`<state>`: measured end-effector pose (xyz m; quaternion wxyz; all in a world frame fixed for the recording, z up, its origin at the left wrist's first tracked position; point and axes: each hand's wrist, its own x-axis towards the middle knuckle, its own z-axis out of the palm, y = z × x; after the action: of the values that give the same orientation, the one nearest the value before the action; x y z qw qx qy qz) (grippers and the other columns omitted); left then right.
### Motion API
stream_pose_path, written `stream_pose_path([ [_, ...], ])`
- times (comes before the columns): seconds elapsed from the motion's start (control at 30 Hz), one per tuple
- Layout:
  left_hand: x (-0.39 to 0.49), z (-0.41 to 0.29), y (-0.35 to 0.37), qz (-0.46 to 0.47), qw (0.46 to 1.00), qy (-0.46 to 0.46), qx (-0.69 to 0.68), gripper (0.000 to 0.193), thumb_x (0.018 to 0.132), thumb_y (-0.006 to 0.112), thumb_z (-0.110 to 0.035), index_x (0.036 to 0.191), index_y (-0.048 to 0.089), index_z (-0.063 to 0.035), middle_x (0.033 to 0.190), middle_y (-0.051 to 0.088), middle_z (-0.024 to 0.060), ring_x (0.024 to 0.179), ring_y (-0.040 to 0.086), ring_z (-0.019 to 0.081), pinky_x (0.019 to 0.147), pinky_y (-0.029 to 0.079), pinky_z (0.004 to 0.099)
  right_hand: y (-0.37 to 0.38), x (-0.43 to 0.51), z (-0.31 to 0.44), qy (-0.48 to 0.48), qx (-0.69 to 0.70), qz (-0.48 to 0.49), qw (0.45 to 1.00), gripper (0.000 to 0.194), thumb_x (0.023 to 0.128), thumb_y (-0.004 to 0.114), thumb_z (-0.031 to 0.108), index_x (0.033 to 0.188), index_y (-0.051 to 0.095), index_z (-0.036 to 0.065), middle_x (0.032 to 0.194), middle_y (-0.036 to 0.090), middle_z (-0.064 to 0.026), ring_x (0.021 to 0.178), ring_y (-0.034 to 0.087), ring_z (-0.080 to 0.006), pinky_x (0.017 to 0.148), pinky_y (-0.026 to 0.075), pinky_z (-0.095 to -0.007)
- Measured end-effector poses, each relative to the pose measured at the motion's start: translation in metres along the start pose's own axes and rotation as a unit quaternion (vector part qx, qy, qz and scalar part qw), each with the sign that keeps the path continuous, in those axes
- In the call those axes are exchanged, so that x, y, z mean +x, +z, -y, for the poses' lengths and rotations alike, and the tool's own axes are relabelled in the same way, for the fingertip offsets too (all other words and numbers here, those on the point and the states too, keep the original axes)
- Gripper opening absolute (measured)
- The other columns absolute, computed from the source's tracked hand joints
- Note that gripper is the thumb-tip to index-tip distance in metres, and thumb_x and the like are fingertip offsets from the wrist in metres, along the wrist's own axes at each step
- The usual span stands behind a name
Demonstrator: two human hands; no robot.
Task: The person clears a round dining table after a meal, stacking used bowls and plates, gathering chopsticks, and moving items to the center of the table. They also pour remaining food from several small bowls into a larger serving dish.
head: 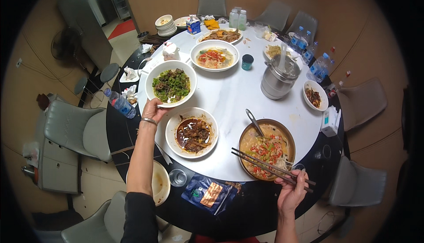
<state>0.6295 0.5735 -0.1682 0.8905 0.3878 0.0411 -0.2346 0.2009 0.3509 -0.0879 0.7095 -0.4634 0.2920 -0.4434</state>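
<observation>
My left hand [154, 111] grips the near rim of a white bowl [149, 83] of chopped green peppers and dark meat. Whether that bowl is lifted off the white marbled turntable [228, 110] I cannot tell. My right hand [293, 191] holds a pair of dark chopsticks [261, 165], their tips pointing left over a brown-rimmed pan [292, 140]. Red chopped chillies, pale enoki-like strands and broth fill the pan, and a ladle [253, 120] leans in it. Between my hands sits another white bowl [171, 133] with meat in dark red oily sauce.
A used bowl [159, 176], a glass [178, 178] and a blue pouch [208, 193] lie on the black table edge [258, 210]. Farther off are a steel rice bucket [276, 84], a soup bowl [195, 62], a small dark tub [247, 62] and several water bottles [302, 42].
</observation>
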Motion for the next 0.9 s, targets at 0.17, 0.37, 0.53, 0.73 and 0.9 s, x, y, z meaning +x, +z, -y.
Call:
stream_pose_path([
  [0.17, -0.063, -0.007, 0.055, 0.068, 0.995, -0.044, 0.066, 0.061, 0.070, 0.047, 0.010, 0.129, 0.034, 0.0059, 0.128, 0.047, 0.0246, 0.117, 0.050, 0.0432, 0.096, 0.045, 0.0614, -0.012, 0.006, 0.008, -0.016, 0.045, -0.011, 0.999, 0.028, 0.099, 0.041, 0.023, 0.096, 0.051, -0.003, 0.081, 0.056, -0.0141, 0.066, 0.062, -0.0220, 0.059, 0.058, -0.0355],
  [0.37, -0.132, 0.055, 0.107, 0.050, 0.988, -0.143, 0.028, 0.064, 0.072, 0.046, 0.008, 0.133, 0.029, -0.0010, 0.128, 0.045, 0.0259, 0.111, 0.053, 0.0478, 0.080, 0.052, 0.0637, -0.038, 0.010, 0.009, -0.002, 0.081, 0.060, 0.995, 0.027, 0.100, 0.040, 0.021, 0.104, 0.049, -0.005, 0.088, 0.058, -0.0168, 0.069, 0.066, -0.0295, 0.065, 0.058, -0.0377],
  [0.53, -0.189, 0.119, 0.128, 0.047, 0.985, -0.159, 0.041, 0.062, 0.072, 0.044, 0.006, 0.132, 0.030, 0.0026, 0.128, 0.046, 0.0281, 0.104, 0.058, 0.0458, 0.079, 0.055, 0.0583, -0.083, 0.015, 0.027, 0.001, 0.096, 0.036, 0.995, 0.026, 0.099, 0.040, 0.020, 0.101, 0.049, -0.004, 0.087, 0.057, -0.0174, 0.068, 0.066, -0.0288, 0.063, 0.058, -0.0383],
  [0.73, -0.254, 0.172, 0.152, 0.065, 0.991, -0.115, 0.009, 0.073, 0.068, 0.043, 0.014, 0.137, 0.028, -0.0044, 0.124, 0.049, 0.0191, 0.103, 0.060, 0.0373, 0.073, 0.060, 0.0498, -0.133, 0.018, 0.053, -0.051, 0.073, 0.042, 0.995, 0.030, 0.100, 0.035, 0.021, 0.097, 0.050, -0.005, 0.088, 0.053, -0.0173, 0.067, 0.064, -0.0274, 0.062, 0.059, -0.0375],
  [0.9, -0.287, 0.195, 0.167, 0.052, 0.992, -0.119, -0.010, 0.082, 0.066, 0.043, 0.016, 0.141, 0.024, -0.0117, 0.128, 0.044, 0.0164, 0.111, 0.056, 0.0366, 0.075, 0.059, 0.0520, -0.140, 0.018, 0.060, -0.072, 0.067, 0.124, 0.987, 0.032, 0.101, 0.033, 0.021, 0.096, 0.051, -0.006, 0.087, 0.051, -0.0170, 0.067, 0.064, -0.0274, 0.059, 0.059, -0.0365],
])
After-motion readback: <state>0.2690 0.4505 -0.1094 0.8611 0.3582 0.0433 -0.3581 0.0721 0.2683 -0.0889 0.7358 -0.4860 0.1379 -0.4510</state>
